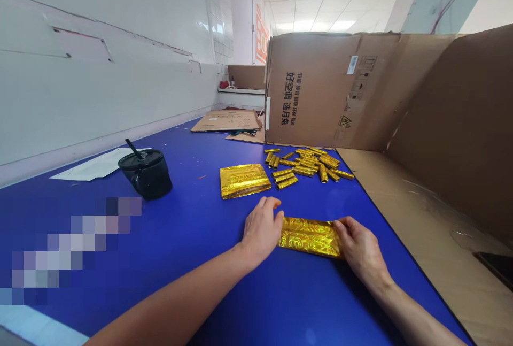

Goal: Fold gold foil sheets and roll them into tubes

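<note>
A shiny gold foil sheet (310, 236), partly folded lengthwise, lies between my hands on the blue table. My right hand (363, 247) pinches its right end between thumb and fingers. At its left end is my left hand (262, 228), with curled fingers and the thumb against the foil edge; the fingertips are partly hidden. Just beyond my left hand rests a flat stack of gold foil sheets (245, 180). Many small rolled gold foil pieces (308, 161) are scattered behind the sheet, toward the cardboard.
A black cup with a straw (150, 175) stands at the left beside white paper (94, 166). A large cardboard box (320, 89) rises behind and along the right. Flattened cardboard (226, 120) lies at the far end of the blue table (192, 239).
</note>
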A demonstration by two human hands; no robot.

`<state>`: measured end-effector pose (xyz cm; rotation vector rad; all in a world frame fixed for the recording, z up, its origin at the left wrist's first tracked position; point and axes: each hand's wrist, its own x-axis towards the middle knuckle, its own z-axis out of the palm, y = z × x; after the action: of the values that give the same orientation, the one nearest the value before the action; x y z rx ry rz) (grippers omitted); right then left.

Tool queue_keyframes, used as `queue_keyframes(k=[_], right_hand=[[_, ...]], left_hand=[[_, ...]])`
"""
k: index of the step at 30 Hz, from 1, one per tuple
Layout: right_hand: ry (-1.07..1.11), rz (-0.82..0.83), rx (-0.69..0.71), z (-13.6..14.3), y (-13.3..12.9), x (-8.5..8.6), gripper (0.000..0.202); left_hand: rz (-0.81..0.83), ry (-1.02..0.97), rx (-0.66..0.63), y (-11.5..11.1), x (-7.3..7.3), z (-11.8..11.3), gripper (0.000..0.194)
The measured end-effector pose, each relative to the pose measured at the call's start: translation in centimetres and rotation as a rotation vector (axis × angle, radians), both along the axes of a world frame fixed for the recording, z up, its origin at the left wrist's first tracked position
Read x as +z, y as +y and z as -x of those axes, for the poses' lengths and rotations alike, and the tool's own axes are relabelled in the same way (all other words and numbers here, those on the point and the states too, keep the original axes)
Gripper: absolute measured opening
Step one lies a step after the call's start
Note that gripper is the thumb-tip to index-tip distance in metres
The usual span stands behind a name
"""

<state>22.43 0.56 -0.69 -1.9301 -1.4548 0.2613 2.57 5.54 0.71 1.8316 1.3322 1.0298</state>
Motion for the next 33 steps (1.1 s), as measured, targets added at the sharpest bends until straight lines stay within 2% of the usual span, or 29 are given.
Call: queue_keyframes(k=[2,3,4,5,8,10,15,18,19,21,23,24,25,28,33], right_hand=[[-0.096,0.038,-0.017,0.2,-0.1,0.1,0.023],[-0.138,0.058,-0.021,0.3,-0.2,0.2,0.023],[-0.177,0.076,-0.022,0.5,-0.2,0.3,0.022],[-0.212,0.094,-0.021,0.6,-0.2,0.3,0.022],[-0.301,0.139,-0.013,0.9,-0.3,0.5,0.024],[-0.351,0.165,-0.017,1.0,-0.2,0.5,0.024],[-0.451,0.213,-0.045,0.7,-0.2,1.0,0.025],[-0.502,0.104,-0.030,1.2,-0.7,1.3,0.031],[-0.515,0.032,0.037,1.6,-0.9,1.4,0.033],[-0.517,-0.093,0.288,2.8,-1.6,1.3,0.040],[-0.469,-0.038,0.576,3.9,-2.1,1.0,0.054],[-0.433,0.035,0.672,4.3,-2.3,0.9,0.061],[-0.394,0.101,0.707,4.5,-2.4,0.8,0.064],[-0.340,0.232,0.710,4.3,-2.1,0.7,0.068],[-0.467,0.279,0.615,2.8,-1.5,0.4,0.068]], left_hand=[[-0.246,0.192,-0.204,-1.3,0.7,-0.1,0.027],[-0.292,0.266,-0.358,-2.1,0.9,-0.3,0.030],[-0.305,0.327,-0.500,-2.7,0.8,-0.6,0.033],[-0.317,0.376,-0.588,-3.3,0.7,-0.8,0.038],[-0.292,0.528,-0.722,-4.0,-0.4,-1.2,0.077],[-0.266,0.596,-0.734,-3.9,-1.2,-1.3,0.087],[-0.237,0.643,-0.719,-3.7,-1.7,-1.1,0.084],[-0.225,0.646,-0.717,-3.9,-1.4,-1.3,0.081],[-0.227,0.644,-0.715,-4.0,-1.3,-1.4,0.082],[-0.253,0.641,-0.704,-4.1,-1.2,-1.6,0.081],[-0.282,0.651,-0.692,-4.1,-1.2,-1.8,0.078],[-0.283,0.662,-0.689,-4.1,-1.2,-1.9,0.078],[-0.273,0.676,-0.688,-4.1,-1.1,-1.9,0.080],[-0.211,0.718,-0.697,-3.9,-1.1,-1.9,0.092],[-0.172,0.778,-0.645,-3.4,-1.3,-1.3,0.094]])
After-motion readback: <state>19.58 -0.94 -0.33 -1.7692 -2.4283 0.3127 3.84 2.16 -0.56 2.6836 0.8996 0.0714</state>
